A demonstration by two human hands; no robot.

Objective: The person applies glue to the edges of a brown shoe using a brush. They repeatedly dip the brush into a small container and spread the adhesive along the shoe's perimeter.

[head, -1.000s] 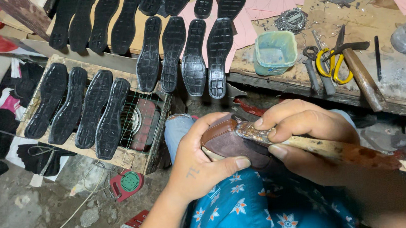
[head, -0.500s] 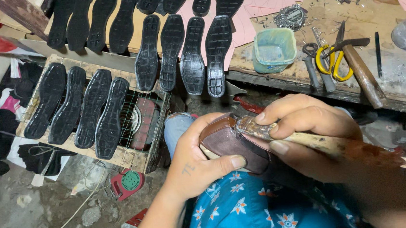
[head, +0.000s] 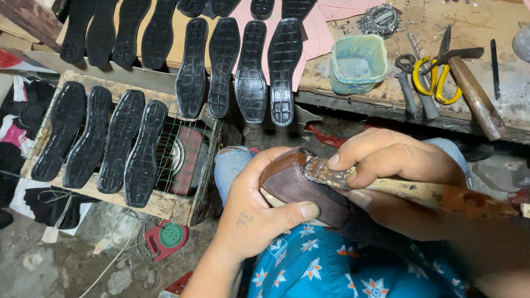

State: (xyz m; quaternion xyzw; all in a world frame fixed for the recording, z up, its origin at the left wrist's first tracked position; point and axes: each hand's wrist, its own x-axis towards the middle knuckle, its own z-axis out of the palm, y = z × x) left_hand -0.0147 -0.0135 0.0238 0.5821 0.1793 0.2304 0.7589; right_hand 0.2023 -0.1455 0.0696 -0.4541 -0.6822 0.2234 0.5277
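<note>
Shoe upper: brown leather shoe [head: 293,188], smooth and rounded at the toe, with a stitched edge; it sits on the person's lap, above blue floral fabric [head: 325,276].
Left hand: left hand [head: 254,216] cups the shoe from below; the grip is pressed onto it, thumb flat along the near side.
Right hand: right hand [head: 396,170] is wrapped around a wooden handle [head: 426,193]; fingers are pressed together on the shaft, index finger extended toward the head.
Tool: hammer head [head: 325,171], metal, rough and encrusted, touches the top edge of the shoe. The handle is worn and reddish toward its far end.
Desk: rough wooden desk [head: 525,97], scratched and littered with small nails, lies beyond the hands.
On desk: pale green plastic cup [head: 357,63]; yellow-handled scissors [head: 437,78]; a second hammer [head: 475,94] with a wooden handle; grey pliers [head: 408,84].
Soles: black rubber soles [head: 243,65], ribbed and tread-patterned, lie in rows on the desk edge and on a wire-topped wooden crate [head: 174,200] to the left.
Floor: bare, stained concrete floor [head: 37,293] with a white cable.
</note>
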